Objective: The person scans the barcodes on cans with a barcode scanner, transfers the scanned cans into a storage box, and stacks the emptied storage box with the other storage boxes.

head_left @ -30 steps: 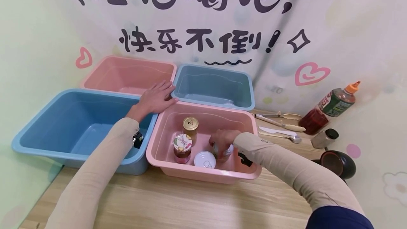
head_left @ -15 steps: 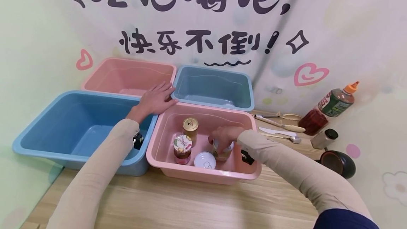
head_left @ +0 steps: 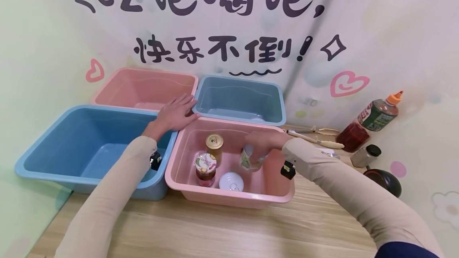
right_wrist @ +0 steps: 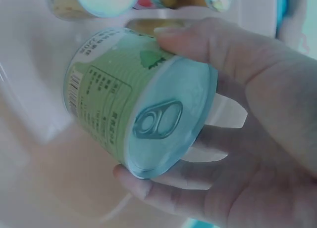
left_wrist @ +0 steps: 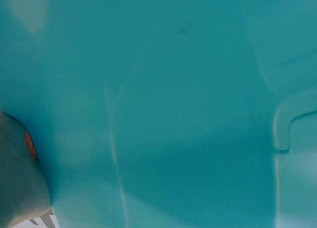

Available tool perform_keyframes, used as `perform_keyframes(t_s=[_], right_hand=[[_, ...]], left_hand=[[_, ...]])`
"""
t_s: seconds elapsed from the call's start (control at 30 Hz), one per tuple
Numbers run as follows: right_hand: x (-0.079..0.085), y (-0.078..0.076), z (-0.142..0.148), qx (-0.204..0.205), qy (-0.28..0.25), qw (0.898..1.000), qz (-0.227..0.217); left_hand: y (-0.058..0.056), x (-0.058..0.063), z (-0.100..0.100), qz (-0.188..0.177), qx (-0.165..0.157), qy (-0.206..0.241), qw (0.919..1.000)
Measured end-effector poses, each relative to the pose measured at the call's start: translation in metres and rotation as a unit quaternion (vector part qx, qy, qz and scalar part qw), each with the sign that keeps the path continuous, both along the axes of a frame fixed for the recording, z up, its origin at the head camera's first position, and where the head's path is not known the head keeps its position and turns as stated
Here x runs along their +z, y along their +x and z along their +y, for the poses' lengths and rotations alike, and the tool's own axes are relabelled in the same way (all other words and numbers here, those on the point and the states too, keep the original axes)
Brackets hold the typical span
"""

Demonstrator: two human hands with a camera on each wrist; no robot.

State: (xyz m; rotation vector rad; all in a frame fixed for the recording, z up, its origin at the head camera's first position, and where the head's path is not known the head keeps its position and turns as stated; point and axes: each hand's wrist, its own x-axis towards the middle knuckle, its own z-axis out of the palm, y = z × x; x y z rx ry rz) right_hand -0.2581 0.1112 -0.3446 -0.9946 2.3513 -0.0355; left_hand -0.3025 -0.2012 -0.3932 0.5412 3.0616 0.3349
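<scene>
A green-labelled can (right_wrist: 116, 92) is gripped by the right hand (head_left: 269, 139) within the near-right pink bin (head_left: 229, 197). It is held tilted between thumb and curled fingers, which are parted only as wide as the can: the thumb is pressed on one side, the other fingers are curved around the opposite side, and the ring-pull end is turned toward the palm. To its left, a gold-lidded jar (head_left: 214, 143) and a patterned-lid jar (head_left: 206, 166) are seen; nearer, a white-topped can (head_left: 230, 180) is set. The left hand (head_left: 175, 114) is rested, fingers extended, over the rims at the bin's far-left corner
</scene>
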Motion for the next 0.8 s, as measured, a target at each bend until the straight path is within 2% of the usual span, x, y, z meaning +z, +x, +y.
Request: perform_keyframes(t_s=[0.13,0.27,0.53,0.67,0.8], right_hand=[[0.012,-0.004,0.008,0.025,-0.024,0.999,-0.014],[0.027,-0.007,0.017,0.029,-0.043,0.999,-0.016],[0.056,-0.005,0.042,-0.016,-0.070,0.997,0.018],[0.067,-0.003,0.056,-0.055,-0.095,0.994,0.017],[0.076,0.000,0.070,-0.076,-0.109,0.991,0.024]], left_hand=[[0.000,0.000,0.000,0.000,-0.001,-0.003,1.0000],[0.000,0.000,0.000,-0.001,-0.001,-0.001,1.0000],[0.000,-0.002,-0.001,0.004,-0.003,-0.004,1.0000],[0.000,-0.002,-0.002,0.004,-0.004,-0.005,1.0000],[0.000,0.000,-0.002,0.001,-0.006,-0.006,1.0000]])
